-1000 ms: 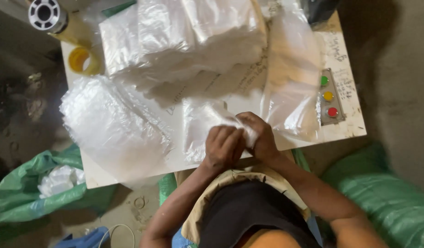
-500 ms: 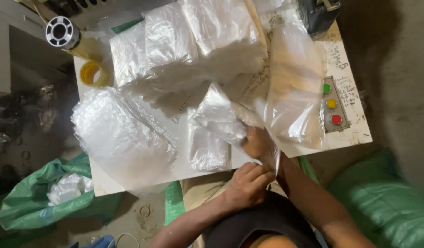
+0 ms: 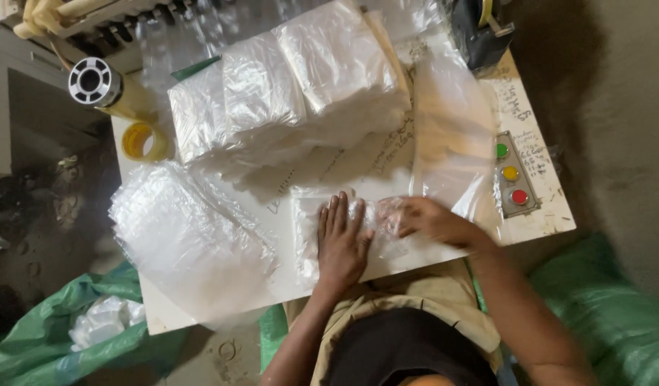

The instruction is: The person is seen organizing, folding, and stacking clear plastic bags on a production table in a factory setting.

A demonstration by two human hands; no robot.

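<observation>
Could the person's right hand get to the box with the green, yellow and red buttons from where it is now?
Probably yes. The right hand rests on a clear plastic bag near the table's front edge, and the button box sits on the same side, just beyond it. Only a loose plastic sheet lies between, and nothing solid blocks the way.

On the table (image 3: 536,221), a bag (image 3: 308,236) lies at the near edge under the left hand (image 3: 341,246); the right hand (image 3: 426,220) is on it just to the right. A bag pile (image 3: 186,243) lies left, stacked bundles (image 3: 286,100) far behind. A button box (image 3: 515,175) sits right, a tape roll (image 3: 145,141) far left. Sacks (image 3: 65,336) lie below the table's left.
</observation>
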